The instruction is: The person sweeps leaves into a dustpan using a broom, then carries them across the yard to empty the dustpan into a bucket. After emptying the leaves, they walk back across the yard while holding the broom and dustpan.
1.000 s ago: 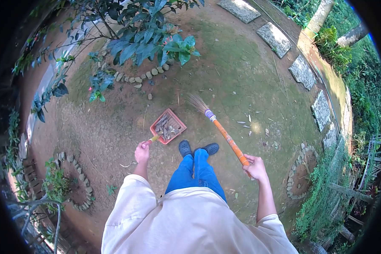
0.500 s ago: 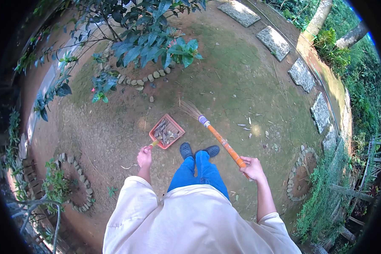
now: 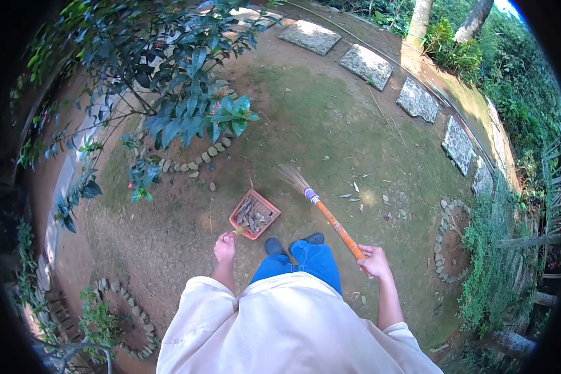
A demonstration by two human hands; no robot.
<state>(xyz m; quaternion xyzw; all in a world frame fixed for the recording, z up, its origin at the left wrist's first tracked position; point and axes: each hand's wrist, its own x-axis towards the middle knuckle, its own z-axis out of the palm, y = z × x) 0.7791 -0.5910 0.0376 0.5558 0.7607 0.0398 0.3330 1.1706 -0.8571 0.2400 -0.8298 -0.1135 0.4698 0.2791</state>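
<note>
My left hand (image 3: 225,248) is closed around the short yellowish handle of a red-orange dustpan (image 3: 272,218). Brown dry leaves (image 3: 250,215) lie heaped inside the pan, which is low over the ground, left of my feet. In my right hand (image 3: 375,262) is the orange handle end of a stick broom (image 3: 338,228), wrapped in purple and white below its bristles. The broom slants forward and left, with its thin bristles (image 3: 294,177) fanned out beyond the dustpan's right side.
Scattered fallen leaves (image 3: 350,197) lie on the mossy ground to the right of the broom. A leafy shrub (image 3: 187,93) hangs over the upper left, with edging stones (image 3: 193,166) below. Stepping slabs (image 3: 417,100) curve along the right. Stone rings (image 3: 439,252) flank both sides.
My view has turned to the right, so the slabs and shrub sit farther left. The dustpan and broom have shifted slightly right and lower in view, still held in the same hands.
</note>
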